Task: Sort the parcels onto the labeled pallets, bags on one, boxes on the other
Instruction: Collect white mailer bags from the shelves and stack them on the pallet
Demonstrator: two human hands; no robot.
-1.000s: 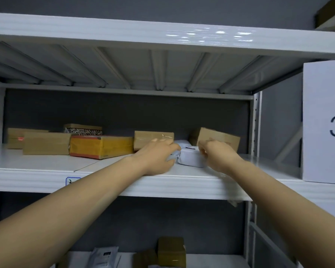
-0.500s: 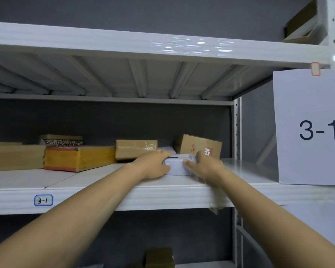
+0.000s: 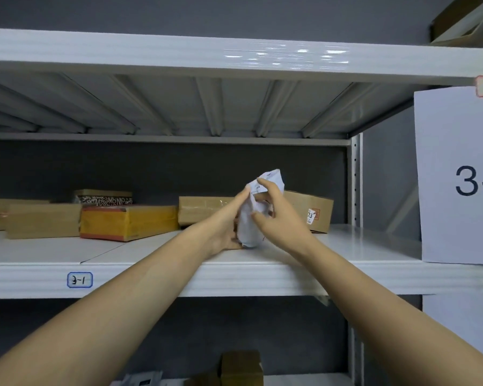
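Note:
A white bag parcel (image 3: 248, 227) stands tilted upright at the front of the middle shelf (image 3: 262, 274), its bottom resting on the shelf. My left hand (image 3: 223, 224) presses against its left side and my right hand (image 3: 276, 215) grips its right side, fingers curled over the top flap. Several cardboard boxes lie on the same shelf: a brown box (image 3: 313, 210) with a small sticker right behind my hands, a taped box (image 3: 201, 210), a yellow-taped box (image 3: 129, 221) and plain brown boxes (image 3: 39, 218) at the left.
A handwritten "3-1" tag (image 3: 79, 280) marks the shelf edge, and a big paper sign (image 3: 457, 176) hangs at the right. A steel upright (image 3: 356, 179) stands beside the sign. The lower shelf holds a small brown box (image 3: 241, 367) and a grey bag (image 3: 142, 380).
The white bag lay flat between my hands; now both hands have raised it up on end, with its top flap lifted above the boxes. The camera has shifted slightly.

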